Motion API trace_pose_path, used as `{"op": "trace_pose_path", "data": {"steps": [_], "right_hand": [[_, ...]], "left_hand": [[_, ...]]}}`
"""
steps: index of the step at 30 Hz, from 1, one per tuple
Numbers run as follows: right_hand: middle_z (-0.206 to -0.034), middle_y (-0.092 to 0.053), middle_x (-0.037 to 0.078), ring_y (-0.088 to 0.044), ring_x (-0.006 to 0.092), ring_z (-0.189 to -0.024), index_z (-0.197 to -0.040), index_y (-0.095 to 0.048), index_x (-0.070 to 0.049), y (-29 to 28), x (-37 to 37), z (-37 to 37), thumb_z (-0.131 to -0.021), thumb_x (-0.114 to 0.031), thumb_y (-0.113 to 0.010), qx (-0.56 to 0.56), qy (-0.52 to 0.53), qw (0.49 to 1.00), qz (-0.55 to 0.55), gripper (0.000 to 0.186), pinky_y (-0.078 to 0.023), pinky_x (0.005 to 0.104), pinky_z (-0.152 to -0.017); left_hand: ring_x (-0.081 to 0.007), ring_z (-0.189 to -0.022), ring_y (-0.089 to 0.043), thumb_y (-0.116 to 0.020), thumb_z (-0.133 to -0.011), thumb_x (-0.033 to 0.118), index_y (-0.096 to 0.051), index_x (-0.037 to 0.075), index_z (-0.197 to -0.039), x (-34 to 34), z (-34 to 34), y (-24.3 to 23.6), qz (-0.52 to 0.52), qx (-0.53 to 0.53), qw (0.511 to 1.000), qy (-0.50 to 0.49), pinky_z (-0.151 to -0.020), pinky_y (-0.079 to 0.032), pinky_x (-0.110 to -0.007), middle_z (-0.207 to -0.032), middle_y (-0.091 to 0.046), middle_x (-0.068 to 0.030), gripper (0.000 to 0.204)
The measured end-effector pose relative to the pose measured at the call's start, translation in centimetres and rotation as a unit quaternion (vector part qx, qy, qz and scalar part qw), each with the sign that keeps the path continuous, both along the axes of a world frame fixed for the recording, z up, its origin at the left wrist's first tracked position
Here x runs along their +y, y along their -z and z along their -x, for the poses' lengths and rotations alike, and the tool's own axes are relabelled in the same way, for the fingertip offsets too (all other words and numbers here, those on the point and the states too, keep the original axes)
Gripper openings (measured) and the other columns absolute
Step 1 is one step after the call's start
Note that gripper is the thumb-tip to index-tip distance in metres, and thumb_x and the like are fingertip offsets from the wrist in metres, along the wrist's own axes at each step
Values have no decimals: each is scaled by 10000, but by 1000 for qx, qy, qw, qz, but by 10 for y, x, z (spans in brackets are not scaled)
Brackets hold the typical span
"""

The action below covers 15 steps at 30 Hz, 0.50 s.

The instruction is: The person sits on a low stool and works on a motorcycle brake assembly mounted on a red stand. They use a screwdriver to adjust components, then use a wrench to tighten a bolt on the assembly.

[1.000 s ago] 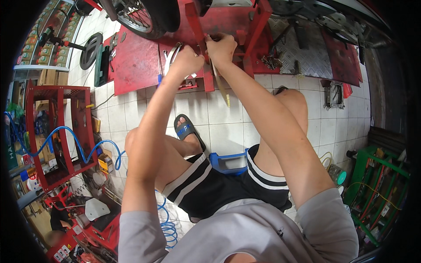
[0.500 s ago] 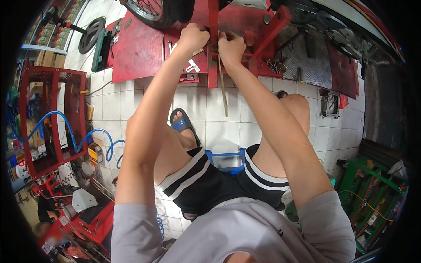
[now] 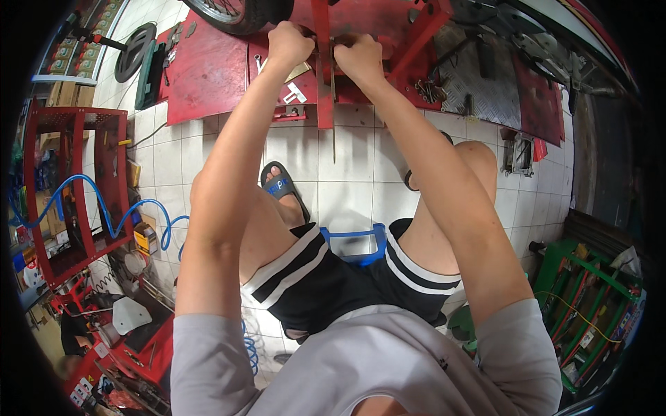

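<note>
My left hand (image 3: 290,46) is closed at the left side of a red steel post (image 3: 324,104), its fingertips curled out of sight. My right hand (image 3: 358,57) is closed just right of that post, at the top of a long thin yellowish strip (image 3: 334,142) that hangs down past the platform's front. A small white T-shaped part (image 3: 294,93) and a wrench (image 3: 258,64) lie on the red platform (image 3: 208,87), below and left of my left hand.
A wheel (image 3: 243,15) stands above the platform, with a second red post (image 3: 420,41) rightward. A red cart (image 3: 83,177) with a coiled blue hose (image 3: 158,204) is at left, a green rack (image 3: 590,312) at lower right, a blue stool (image 3: 354,243) between my legs.
Both my hands have shifted higher in the view, the left one ending up beside the post's top part. The strip hangs more vertically now, and the platform appears higher in the picture.
</note>
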State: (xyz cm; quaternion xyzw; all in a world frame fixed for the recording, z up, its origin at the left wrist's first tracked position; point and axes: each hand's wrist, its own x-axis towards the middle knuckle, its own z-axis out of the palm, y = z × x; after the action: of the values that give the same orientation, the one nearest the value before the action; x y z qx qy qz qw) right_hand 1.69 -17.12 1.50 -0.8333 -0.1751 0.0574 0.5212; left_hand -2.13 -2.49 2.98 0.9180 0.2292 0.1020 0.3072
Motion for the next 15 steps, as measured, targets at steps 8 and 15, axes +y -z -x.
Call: {"op": "trace_pose_path", "data": {"steps": [8, 15], "right_hand": [[-863, -668, 261, -657, 400, -871, -926, -729, -27, -1, -2, -9, -682, -138, -529, 41, -47, 998, 7, 334, -507, 399, -865], [-891, -672, 253, -650, 393, -922, -914, -727, -23, -5, -7, -6, -728, -168, -551, 35, -24, 998, 36, 294, -512, 409, -868]], "left_hand": [[-323, -903, -673, -664, -772, 209, -732, 64, -944, -3, 3, -1, 19, -5, 1000, -3, -836, -515, -373, -897, -701, -174, 235], [-333, -903, -671, -645, -788, 219, -717, 41, -963, -1, 4, 8, 51, -32, 998, 14, -831, -513, -376, -916, -698, -181, 260]]}}
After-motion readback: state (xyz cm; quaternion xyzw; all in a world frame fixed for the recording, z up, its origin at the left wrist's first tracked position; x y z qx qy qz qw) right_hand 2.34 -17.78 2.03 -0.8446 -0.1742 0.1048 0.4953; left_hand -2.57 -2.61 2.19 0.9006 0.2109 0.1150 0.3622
